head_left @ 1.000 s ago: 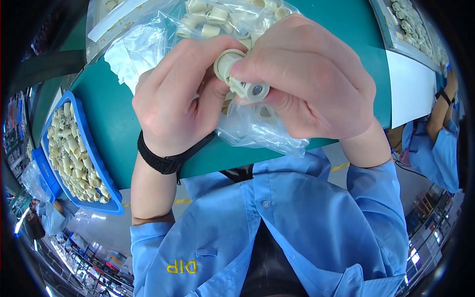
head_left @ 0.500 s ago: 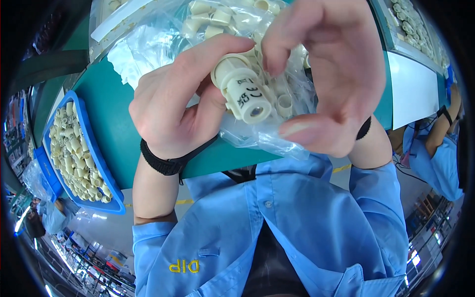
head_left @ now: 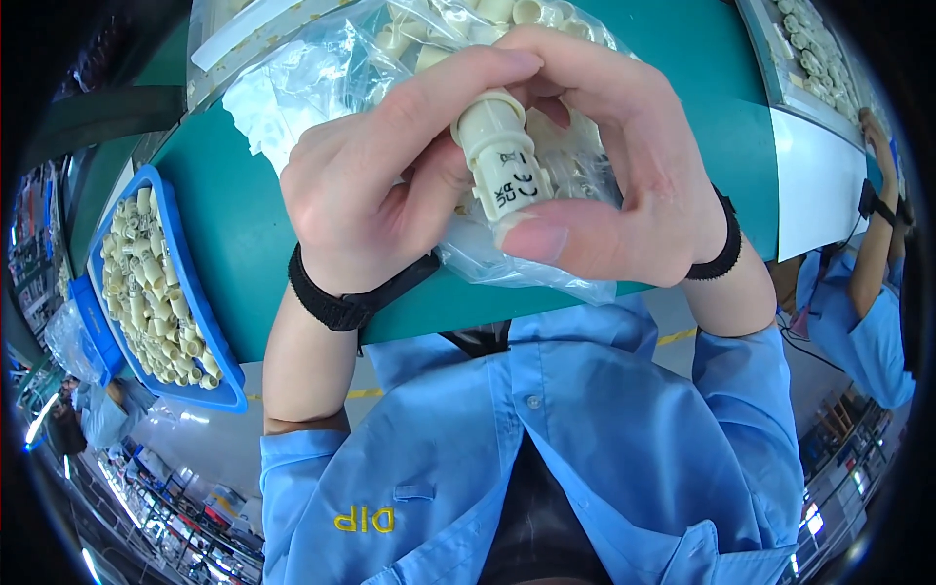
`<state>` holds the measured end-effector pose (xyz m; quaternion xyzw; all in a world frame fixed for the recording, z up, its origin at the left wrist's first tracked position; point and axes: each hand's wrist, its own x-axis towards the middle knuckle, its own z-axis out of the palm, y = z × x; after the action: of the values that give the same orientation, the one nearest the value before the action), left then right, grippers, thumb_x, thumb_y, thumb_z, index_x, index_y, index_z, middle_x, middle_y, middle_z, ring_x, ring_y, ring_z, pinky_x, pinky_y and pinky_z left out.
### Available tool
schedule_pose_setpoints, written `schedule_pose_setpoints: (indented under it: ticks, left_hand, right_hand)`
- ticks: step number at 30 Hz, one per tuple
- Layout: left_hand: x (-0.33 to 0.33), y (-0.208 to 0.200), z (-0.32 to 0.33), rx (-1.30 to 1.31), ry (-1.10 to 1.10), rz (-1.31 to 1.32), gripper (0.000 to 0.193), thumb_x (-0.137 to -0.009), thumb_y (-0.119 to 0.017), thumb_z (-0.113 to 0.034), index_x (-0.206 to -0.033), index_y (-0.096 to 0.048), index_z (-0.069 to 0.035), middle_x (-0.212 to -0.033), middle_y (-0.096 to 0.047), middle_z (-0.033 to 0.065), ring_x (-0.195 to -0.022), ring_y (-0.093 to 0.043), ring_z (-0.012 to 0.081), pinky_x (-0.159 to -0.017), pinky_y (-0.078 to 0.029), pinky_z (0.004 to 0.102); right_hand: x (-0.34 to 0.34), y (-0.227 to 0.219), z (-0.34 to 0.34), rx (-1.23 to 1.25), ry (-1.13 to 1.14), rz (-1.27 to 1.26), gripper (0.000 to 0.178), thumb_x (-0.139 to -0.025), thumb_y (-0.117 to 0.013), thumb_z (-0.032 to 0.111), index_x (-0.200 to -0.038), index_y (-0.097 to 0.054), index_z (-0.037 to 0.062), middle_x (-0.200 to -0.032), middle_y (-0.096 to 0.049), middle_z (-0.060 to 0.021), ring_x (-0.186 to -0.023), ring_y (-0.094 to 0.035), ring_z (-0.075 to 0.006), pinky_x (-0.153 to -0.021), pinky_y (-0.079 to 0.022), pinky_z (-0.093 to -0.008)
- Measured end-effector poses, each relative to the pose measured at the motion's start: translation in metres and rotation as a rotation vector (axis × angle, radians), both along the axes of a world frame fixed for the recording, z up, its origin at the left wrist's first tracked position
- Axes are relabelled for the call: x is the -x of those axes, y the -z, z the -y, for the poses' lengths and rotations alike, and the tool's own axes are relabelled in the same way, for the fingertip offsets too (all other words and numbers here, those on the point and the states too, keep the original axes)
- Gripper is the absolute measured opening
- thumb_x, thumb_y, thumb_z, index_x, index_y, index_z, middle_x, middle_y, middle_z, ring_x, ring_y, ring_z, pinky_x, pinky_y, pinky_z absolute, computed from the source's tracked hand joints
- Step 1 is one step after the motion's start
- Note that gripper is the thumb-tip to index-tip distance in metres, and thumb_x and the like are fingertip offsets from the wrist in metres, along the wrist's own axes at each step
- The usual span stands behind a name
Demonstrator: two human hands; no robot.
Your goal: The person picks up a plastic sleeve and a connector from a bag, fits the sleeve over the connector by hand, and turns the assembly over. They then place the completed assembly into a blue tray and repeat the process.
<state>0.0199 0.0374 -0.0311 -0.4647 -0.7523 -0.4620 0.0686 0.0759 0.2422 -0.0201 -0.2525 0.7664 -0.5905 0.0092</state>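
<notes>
Between my two hands is a cream-coloured cylindrical plastic housing (head_left: 502,156) with a collar and black printed marks on its side. My left hand (head_left: 366,185) is closed, its thumb and index finger around the housing's upper part. My right hand (head_left: 634,185) spans the piece: the thumb presses over its near end and the fingers bend over its far end, touching the left index fingertip. The thumb hides the near end. Behind and below the hands lies a clear plastic bag (head_left: 575,285) with several similar cream pieces (head_left: 409,29) in it.
A blue tray (head_left: 200,292) full of small cream tubular parts (head_left: 151,302) sits at the left of the green tabletop (head_left: 214,224). At the far right are a tray of pale parts (head_left: 809,58) and a white sheet (head_left: 814,185). Beyond it, a co-worker's arm (head_left: 877,244) shows.
My right hand has moved left from beside the housing onto it, its thumb now over the near end. My left hand has shifted slightly right, and the housing has risen and turned more upright.
</notes>
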Motion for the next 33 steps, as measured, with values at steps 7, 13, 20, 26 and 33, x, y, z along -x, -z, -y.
schedule_pose_setpoints:
  ticks: [7,13,20,26,33]
  left_hand:
    - [0.000,0.007,-0.005,-0.014,0.003,-0.043,0.034,-0.086,-0.069,-0.007,-0.117,-0.063,0.007,-0.103,-0.069,0.0124,-0.086,-0.067,0.0161,-0.077,-0.054,0.0266]
    - [0.001,0.008,-0.006,-0.071,0.036,-0.012,0.031,-0.086,-0.069,-0.005,-0.113,-0.064,0.009,-0.102,-0.070,0.0124,-0.087,-0.066,0.0160,-0.079,-0.053,0.0269]
    - [0.002,0.007,-0.006,-0.072,0.040,0.016,0.027,-0.089,-0.066,-0.004,-0.112,-0.064,0.010,-0.100,-0.070,0.0121,-0.088,-0.065,0.0150,-0.080,-0.053,0.0265]
    - [-0.002,0.003,-0.005,-0.064,0.068,-0.003,0.027,-0.091,-0.065,-0.006,-0.111,-0.063,0.012,-0.101,-0.069,0.0132,-0.088,-0.065,0.0149,-0.080,-0.053,0.0264]
    - [-0.002,0.002,0.002,-0.143,0.087,0.066,0.030,-0.087,-0.067,-0.006,-0.108,-0.063,0.015,-0.096,-0.069,0.0154,-0.084,-0.065,0.0157,-0.076,-0.053,0.0262]
  right_hand:
    - [-0.007,0.043,0.001,0.254,0.179,0.013,0.077,-0.074,-0.079,0.032,-0.133,-0.047,-0.0053,-0.115,-0.061,-0.0132,-0.110,-0.057,-0.0217,-0.096,-0.042,-0.0337]
    - [-0.010,0.039,0.002,0.334,0.081,0.116,0.053,-0.080,-0.075,0.023,-0.120,-0.052,-0.0030,-0.101,-0.062,-0.0096,-0.094,-0.058,-0.0164,-0.081,-0.043,-0.0290]
    - [0.003,-0.004,0.006,0.431,-0.050,0.241,0.024,-0.088,-0.070,0.013,-0.104,-0.059,-0.0003,-0.084,-0.064,-0.0053,-0.075,-0.059,-0.0101,-0.063,-0.045,-0.0234]
    - [0.000,-0.002,0.006,0.542,-0.108,0.393,0.034,-0.084,-0.074,0.012,-0.110,-0.057,-0.0026,-0.093,-0.063,-0.0058,-0.083,-0.058,-0.0107,-0.072,-0.045,-0.0234]
    - [0.001,-0.011,0.008,0.653,-0.126,0.517,0.039,-0.083,-0.075,0.012,-0.113,-0.056,-0.0030,-0.098,-0.064,-0.0065,-0.087,-0.059,-0.0120,-0.077,-0.045,-0.0237]
